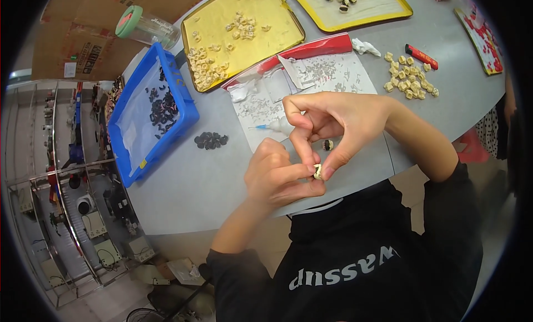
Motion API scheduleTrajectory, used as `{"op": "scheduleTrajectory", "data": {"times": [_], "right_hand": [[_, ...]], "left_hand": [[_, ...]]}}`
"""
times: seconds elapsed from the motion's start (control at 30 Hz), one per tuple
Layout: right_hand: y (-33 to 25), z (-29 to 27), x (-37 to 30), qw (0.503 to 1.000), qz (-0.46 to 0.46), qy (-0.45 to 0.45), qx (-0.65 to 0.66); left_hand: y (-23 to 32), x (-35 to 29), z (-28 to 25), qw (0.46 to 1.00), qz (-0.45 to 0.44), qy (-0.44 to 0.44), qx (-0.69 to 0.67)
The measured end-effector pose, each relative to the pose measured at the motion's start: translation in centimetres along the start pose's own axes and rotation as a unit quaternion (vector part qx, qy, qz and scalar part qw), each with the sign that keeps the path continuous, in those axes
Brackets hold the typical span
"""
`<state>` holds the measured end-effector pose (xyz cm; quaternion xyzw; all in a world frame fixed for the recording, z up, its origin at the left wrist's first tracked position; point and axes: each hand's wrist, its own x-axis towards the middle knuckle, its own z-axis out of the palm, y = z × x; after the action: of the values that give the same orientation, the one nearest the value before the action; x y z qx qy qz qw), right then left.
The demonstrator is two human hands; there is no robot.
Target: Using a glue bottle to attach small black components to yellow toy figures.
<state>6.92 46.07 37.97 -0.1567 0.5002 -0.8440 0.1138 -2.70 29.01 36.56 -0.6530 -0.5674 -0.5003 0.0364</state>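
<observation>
A tiny cream piece with a dark part in it (pixel 317 171) is pinched between the fingertips of both hands, above the near edge of the grey table. My left hand (pixel 271 175) grips it from the left, fingers closed. From the right, my right hand (pixel 347 122) arches over and holds it between thumb and fingertips. Just behind the fingers lies a similar cream-and-black piece (pixel 327 145) on the table. A white squeeze bottle with a blue needle tip (pixel 275 125) rests on a paper sheet, partly hidden by my right hand.
A blue tray (pixel 191 115) of black pieces stands at left, beside a small black heap (pixel 211 140). Two yellow trays (pixel 272 31) (pixel 366 23) hold cream and cream-and-black pieces. Loose cream pieces (pixel 408 78) and a red-and-black marker-like stick (pixel 422 56) lie at right.
</observation>
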Motion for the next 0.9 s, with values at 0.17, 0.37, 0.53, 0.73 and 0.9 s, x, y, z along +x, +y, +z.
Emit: {"op": "scheduleTrajectory", "data": {"times": [0.17, 0.37, 0.53, 0.73, 0.9], "right_hand": [[0.0, 0.0, -0.1, 1.000, -0.002, 0.000, 0.001], [0.2, 0.1, 0.0, 0.999, -0.020, 0.024, 0.025], [-0.5, 0.3, 0.1, 0.990, -0.040, 0.124, -0.045], [-0.8, -0.4, 0.7, 0.808, -0.253, 0.167, -0.506], [-0.3, 0.0, 0.9, 0.799, -0.254, 0.185, -0.512]], "left_hand": [[0.5, 0.1, 0.0, 0.999, -0.016, -0.009, 0.048], [0.1, 0.4, -0.2, 1.000, -0.010, -0.011, 0.026], [-1.0, 1.0, 0.3, 0.936, -0.234, 0.066, -0.255], [-2.1, 0.9, 0.0, 0.789, -0.382, 0.063, -0.477], [-1.2, 1.7, 0.0, 0.758, -0.406, 0.057, -0.508]]}}
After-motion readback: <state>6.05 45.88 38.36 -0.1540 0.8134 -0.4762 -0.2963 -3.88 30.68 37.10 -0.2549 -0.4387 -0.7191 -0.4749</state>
